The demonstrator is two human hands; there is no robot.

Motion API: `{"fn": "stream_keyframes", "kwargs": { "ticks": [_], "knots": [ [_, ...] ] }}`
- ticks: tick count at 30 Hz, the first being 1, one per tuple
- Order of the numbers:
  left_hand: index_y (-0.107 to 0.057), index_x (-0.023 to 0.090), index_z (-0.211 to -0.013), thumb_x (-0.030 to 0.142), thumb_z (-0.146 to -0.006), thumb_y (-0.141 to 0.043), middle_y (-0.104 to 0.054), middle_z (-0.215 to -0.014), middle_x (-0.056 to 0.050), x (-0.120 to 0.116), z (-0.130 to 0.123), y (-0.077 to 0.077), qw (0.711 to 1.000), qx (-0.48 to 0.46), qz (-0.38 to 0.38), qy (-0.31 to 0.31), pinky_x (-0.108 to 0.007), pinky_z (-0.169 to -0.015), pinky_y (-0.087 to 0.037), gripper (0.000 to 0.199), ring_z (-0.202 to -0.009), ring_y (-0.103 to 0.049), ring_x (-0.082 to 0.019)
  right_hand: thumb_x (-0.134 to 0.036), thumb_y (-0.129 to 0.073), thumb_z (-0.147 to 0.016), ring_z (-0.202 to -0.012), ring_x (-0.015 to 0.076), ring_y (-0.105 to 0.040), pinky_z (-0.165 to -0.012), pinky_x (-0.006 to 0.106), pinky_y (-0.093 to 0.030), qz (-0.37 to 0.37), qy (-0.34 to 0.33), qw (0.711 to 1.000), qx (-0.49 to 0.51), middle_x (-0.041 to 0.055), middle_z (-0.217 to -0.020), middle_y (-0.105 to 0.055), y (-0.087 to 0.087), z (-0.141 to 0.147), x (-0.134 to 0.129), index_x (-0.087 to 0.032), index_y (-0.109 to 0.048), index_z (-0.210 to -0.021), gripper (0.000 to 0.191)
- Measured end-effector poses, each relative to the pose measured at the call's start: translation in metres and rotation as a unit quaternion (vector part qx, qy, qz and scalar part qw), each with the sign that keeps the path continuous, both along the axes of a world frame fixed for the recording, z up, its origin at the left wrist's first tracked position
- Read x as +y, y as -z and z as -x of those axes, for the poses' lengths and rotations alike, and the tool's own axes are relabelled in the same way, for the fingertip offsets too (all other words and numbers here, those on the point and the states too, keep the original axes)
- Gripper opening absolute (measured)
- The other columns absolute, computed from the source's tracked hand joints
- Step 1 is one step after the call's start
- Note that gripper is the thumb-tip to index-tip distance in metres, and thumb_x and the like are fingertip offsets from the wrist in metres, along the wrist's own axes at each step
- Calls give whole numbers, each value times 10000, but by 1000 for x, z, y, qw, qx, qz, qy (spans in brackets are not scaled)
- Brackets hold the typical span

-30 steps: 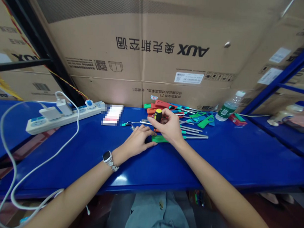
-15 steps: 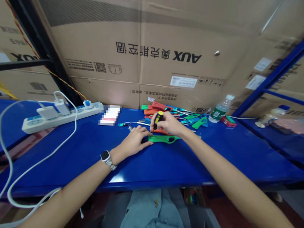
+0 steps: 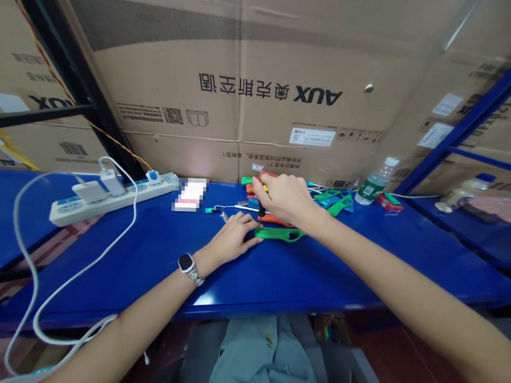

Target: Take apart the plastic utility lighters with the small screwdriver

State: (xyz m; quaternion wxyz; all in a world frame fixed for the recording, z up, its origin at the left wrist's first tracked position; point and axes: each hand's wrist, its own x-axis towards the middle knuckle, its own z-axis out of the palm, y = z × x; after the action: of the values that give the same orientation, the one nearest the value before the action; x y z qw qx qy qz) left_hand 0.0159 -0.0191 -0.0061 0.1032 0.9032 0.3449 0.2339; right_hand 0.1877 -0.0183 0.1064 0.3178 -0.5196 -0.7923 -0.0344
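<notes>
A green long-nosed lighter [image 3: 274, 233] lies flat on the blue table. Its left end sits between the thumb and fingers of my left hand [image 3: 233, 235], which rests on the tabletop. Above that end, my right hand [image 3: 286, 198] is wrapped round the handle of a screwdriver [image 3: 261, 209], black with yellow; the shaft points down onto the lighter's body. My palm and fingers cover most of the handle. Just behind lies an orange lighter [image 3: 273, 219], partly hidden by my right hand. More lighters in red, green and blue [image 3: 341, 205] are heaped behind and to the right.
At the left lies a white power strip [image 3: 112, 200] with plugged-in chargers and a looping white cable [image 3: 79, 269]. A water bottle [image 3: 373, 184] and a small red box [image 3: 390, 203] stand at the right. Large cartons [image 3: 156, 149] form a wall behind the table [image 3: 161, 255].
My right hand has shifted over the top of the screwdriver, covering its handle. My left hand still holds the green lighter's end. The whole view has moved slightly.
</notes>
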Motion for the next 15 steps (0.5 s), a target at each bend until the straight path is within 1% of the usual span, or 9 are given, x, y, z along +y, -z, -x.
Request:
{"fn": "stream_keyframes", "kwargs": {
  "ticks": [2, 4, 6, 8, 10, 12, 14, 15],
  "knots": [
    [-678, 201, -1214, 387, -981, -636, -666, -1126, -98, 0, 0, 0, 1000, -1, 0, 3, -475, -967, -478, 301, -1074, -565, -295, -366, -607, -958, -595, 194, -536, -634, 330, -317, 23, -14, 998, -52, 20, -532, -450, -14, -4, 0, -208, -573, -644, 353],
    [-677, 204, -1215, 379, -982, -637, -663, -1125, -98, 0, 0, -1, 1000, -3, -2, 6, -473, -963, -482, 295, -1075, -564, -294, -294, -674, -903, -537, 165, -458, -622, 336, -304, 84, -54, 991, -87, 2, -528, -426, -28, -7, 2, -216, -571, -643, 291],
    [-682, 199, -1203, 376, -979, -641, -663, -1114, -100, 0, 1, -1, 1000, -5, -4, 7, -474, -959, -487, 289, -1067, -564, -294, -223, -747, -820, -503, 144, -405, -603, 335, -300, 159, -94, 977, -108, -13, -516, -435, -42, -10, 6, -224, -590, -668, 218],
    [-687, 194, -1192, 376, -975, -646, -664, -1102, -104, 0, 1, -1, 1000, -9, -3, 7, -473, -955, -491, 286, -1058, -566, -294, -129, -777, -730, -501, 139, -424, -586, 330, -316, 219, -131, 958, -132, -14, -532, -494, -54, -10, 10, -229, -624, -711, 184],
    [-688, 196, -1188, 377, -974, -646, -665, -1090, -102, 0, 1, -1, 1000, -10, -1, 9, -473, -950, -495, 283, -1048, -568, -293, -83, -757, -688, -520, 147, -480, -570, 326, -346, 265, -149, 936, -177, -1, -598, -583, -61, -6, 11, -229, -665, -796, 203],
    [-688, 195, -1180, 372, -980, -637, -665, -1081, -98, 0, 1, -2, 1000, -6, -3, 10, -477, -955, -494, 272, -1048, -568, -294, -135, -736, -710, -563, 170, -545, -583, 331, -388, 275, -137, 925, -225, 25, -680, -649, -62, 2, 8, -220, -697, -932, 241],
    [-687, 186, -1173, 364, -985, -629, -664, -1087, -102, -1, 0, -3, 1000, 3, -7, 8, -482, -968, -490, 265, -1063, -567, -297, -274, -684, -798, -682, 233, -624, -659, 368, -440, 231, -95, 929, -273, 90, -791, -694, -60, 10, 5, -177, -711, -1047, 269],
    [-685, 179, -1177, 362, -987, -626, -663, -1097, -106, -2, 0, -4, 1000, 8, -8, 6, -485, -975, -488, 270, -1074, -566, -299, -348, -630, -856, -766, 274, -652, -714, 400, -456, 199, -70, 931, -298, 133, -850, -706, -59, 14, 3, -146, -721, -1056, 298]
  ]
}}
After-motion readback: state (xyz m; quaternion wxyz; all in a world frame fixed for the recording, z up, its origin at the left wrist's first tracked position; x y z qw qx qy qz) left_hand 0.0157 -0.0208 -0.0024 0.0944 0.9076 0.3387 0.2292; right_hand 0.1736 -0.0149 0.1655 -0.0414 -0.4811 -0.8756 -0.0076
